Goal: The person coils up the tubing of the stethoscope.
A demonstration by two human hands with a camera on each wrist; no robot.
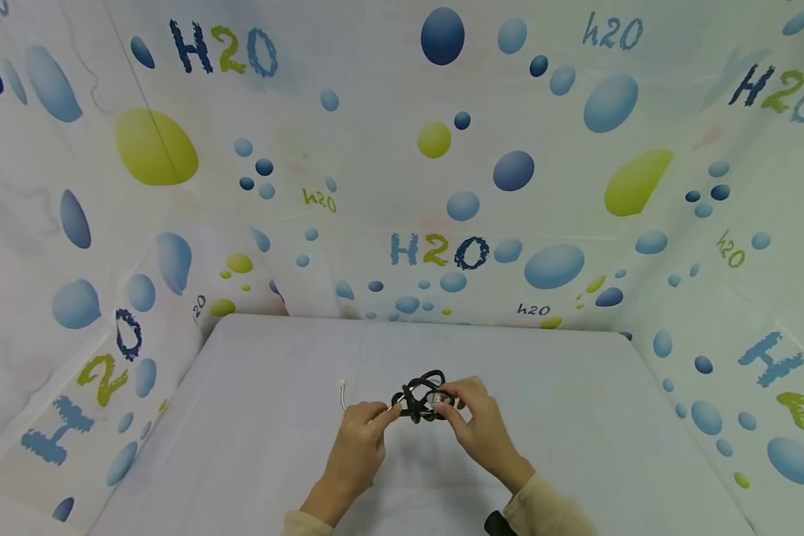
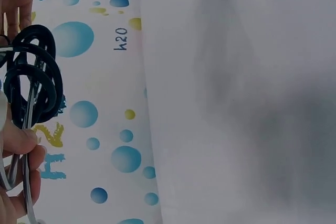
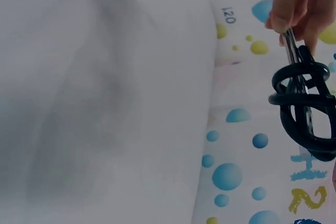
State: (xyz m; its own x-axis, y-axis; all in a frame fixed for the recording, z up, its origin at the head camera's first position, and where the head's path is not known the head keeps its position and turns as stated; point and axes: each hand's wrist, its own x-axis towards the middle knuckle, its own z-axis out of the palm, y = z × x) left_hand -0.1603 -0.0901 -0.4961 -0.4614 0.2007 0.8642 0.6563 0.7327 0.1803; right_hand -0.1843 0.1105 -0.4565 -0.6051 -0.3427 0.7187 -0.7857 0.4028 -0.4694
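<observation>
While left hand [image 1: 360, 447] pinches metal tubes [image 2: 26, 177], right hand [image 1: 480, 423] grips looped black tubing [image 1: 415, 406] at right; likely coiling or untangling, steady hold needed next.

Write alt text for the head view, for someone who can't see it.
A person's left hand pinches the metal tubes of a coiled black stethoscope while the right hand holds its metal chest piece over a white table. Behind is a white backdrop printed with blue and green drops and "H2O".
</observation>
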